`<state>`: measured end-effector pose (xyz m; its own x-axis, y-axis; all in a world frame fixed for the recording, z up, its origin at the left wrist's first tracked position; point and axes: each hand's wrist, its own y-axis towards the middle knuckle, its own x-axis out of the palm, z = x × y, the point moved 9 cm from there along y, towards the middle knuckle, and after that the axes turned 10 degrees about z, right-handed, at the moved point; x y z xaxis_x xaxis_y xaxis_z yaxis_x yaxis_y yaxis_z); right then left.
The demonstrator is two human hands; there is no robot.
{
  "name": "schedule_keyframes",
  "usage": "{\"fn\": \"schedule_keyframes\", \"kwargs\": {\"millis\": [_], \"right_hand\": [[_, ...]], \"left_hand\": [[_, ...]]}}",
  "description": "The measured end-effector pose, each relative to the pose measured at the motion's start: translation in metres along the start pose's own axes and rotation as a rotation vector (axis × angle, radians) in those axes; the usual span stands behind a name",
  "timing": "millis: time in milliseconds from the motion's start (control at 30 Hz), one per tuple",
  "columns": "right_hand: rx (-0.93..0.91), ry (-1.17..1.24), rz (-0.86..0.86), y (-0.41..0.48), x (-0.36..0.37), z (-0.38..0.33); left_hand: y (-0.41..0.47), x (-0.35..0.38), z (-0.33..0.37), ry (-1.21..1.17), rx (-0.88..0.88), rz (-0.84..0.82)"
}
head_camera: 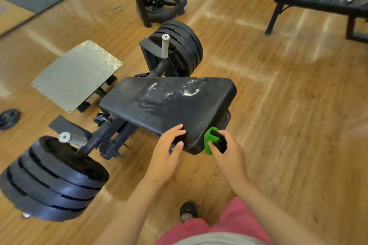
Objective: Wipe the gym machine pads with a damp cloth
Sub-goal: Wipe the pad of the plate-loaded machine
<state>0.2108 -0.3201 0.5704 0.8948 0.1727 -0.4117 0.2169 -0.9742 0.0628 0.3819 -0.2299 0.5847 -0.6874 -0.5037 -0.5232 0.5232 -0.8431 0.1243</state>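
Note:
A long black machine pad (169, 103) lies in the middle of the view, its top wet with droplets and smeared streaks. My left hand (166, 153) clasps the pad's near end, fingers on top and thumb under the edge. Just right of the same end, my right hand (229, 157) is closed around a bunched green and black cloth (210, 141). The cloth touches the pad's near right corner.
Stacks of black weight plates hang on the machine's pegs at near left (49, 181) and behind the pad (179, 47). A metal footplate (77, 73) sits left. A black bench (318, 1) with phones and bottles stands at far right, on wooden floor.

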Motion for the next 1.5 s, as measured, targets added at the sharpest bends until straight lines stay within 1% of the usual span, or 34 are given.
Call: {"fn": "schedule_keyframes", "kwargs": {"millis": [133, 267, 333, 400, 500, 667, 833, 1033, 1267, 1367, 1500], "right_hand": [[0.001, -0.04, 0.054, -0.022, 0.008, -0.003], [-0.097, -0.151, 0.093, -0.043, 0.013, -0.017], [-0.141, -0.204, 0.099, -0.046, 0.015, -0.021], [-0.127, -0.229, 0.075, -0.043, 0.016, -0.018], [-0.079, -0.176, 0.049, -0.033, 0.014, -0.012], [-0.055, -0.124, 0.129, -0.006, 0.003, -0.015], [-0.051, -0.135, 0.181, 0.034, -0.009, -0.018], [-0.061, -0.196, 0.189, 0.073, -0.019, -0.012], [-0.067, -0.224, 0.142, 0.123, -0.031, 0.002], [-0.088, -0.209, 0.042, 0.149, -0.031, 0.01], [-0.096, -0.18, -0.097, 0.188, -0.032, 0.018]], "left_hand": [[-0.001, 0.0, -0.006, -0.026, 0.009, -0.04], [-0.001, 0.0, -0.004, -0.056, 0.036, -0.059], [-0.002, 0.0, -0.003, -0.048, 0.052, -0.071], [-0.003, -0.001, -0.001, -0.027, 0.058, -0.081], [-0.003, -0.001, 0.0, -0.002, 0.062, -0.083], [-0.003, -0.001, 0.0, 0.038, 0.067, -0.057], [-0.003, 0.0, 0.002, 0.076, 0.039, -0.027], [0.021, -0.001, 0.019, 0.206, 0.099, 0.063], [0.055, 0.035, 0.06, 0.239, 0.157, 0.084], [0.077, 0.057, 0.079, 0.246, 0.16, 0.107], [0.113, 0.091, 0.097, 0.326, 0.125, 0.119]]}}
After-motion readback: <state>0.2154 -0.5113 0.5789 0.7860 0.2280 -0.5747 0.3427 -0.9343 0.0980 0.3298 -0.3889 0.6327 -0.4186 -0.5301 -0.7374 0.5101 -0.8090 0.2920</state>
